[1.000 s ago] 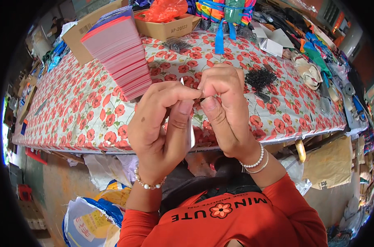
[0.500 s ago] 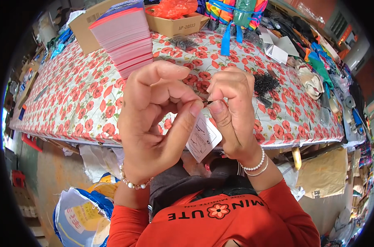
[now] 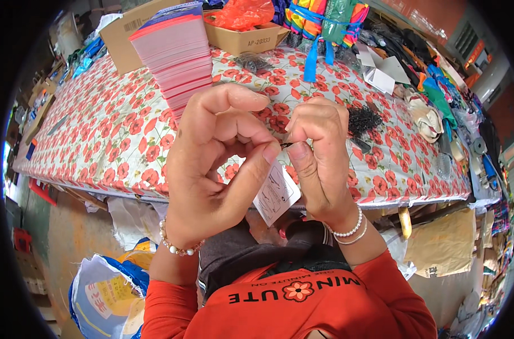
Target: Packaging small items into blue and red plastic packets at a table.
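In front of my chest both hands are raised, fingertips almost meeting. My left hand [image 3: 214, 164] pinches thumb against forefinger at the top of a white printed card [image 3: 276, 198], which hangs tilted below with its upper part hidden by the thumb. A tiny black piece [image 3: 285, 144] bridges the gap between the two hands; its exact kind is too small to tell. Its other end is pinched by my right hand [image 3: 322, 164], thumb pressed to the curled forefinger. Beyond the right hand lies a heap of small black pieces [image 3: 364, 120] on the flowered tablecloth [image 3: 127, 138].
A tall stack of pink-edged cards [image 3: 175, 62] stands left of centre, beside a cardboard box [image 3: 121, 48]. Behind are a shallow carton [image 3: 245, 39] with a red plastic bag and a rainbow-coloured bundle [image 3: 324, 22]. Cloth and clutter line the right side. A sack [image 3: 107, 296] sits lower left.
The black piece shows more plainly between my fingertips. The card has swung slightly left and down. Both hands keep their pinch; the whole view has shifted a little.
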Tool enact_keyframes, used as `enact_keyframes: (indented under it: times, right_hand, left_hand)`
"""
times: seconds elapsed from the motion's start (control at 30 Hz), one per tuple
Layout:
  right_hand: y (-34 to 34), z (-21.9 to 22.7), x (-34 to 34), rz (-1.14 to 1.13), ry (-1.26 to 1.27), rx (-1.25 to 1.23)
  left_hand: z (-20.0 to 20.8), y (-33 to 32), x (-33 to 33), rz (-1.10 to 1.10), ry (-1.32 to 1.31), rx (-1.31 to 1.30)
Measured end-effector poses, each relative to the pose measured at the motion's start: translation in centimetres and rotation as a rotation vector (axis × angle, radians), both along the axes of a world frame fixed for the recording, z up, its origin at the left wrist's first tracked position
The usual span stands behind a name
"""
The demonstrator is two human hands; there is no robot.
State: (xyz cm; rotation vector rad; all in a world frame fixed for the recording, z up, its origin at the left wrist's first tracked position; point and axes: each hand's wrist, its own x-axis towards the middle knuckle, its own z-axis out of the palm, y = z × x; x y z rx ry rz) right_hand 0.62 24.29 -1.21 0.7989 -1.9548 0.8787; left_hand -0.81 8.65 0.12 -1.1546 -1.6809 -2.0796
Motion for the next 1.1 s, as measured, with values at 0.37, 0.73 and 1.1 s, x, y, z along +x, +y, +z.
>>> enact_keyframes:
  times: [0.37, 0.73, 1.1]
  right_hand:
    - [0.2, 0.5, 0.1, -0.037, 0.021, 0.057]
    - [1.5, 2.7, 1.4, -0.032, -0.061, 0.348]
    - [1.4, 0.4, -1.5, 0.326, -0.361, 0.007]
  left_hand:
    - [0.6, 0.0, -0.1, 0.012, 0.026, -0.084]
    - [1.3, 0.0, -0.3, -0.146, -0.055, -0.060]
    - [0.1, -0.9, -1.1, -0.094, -0.364, 0.039]
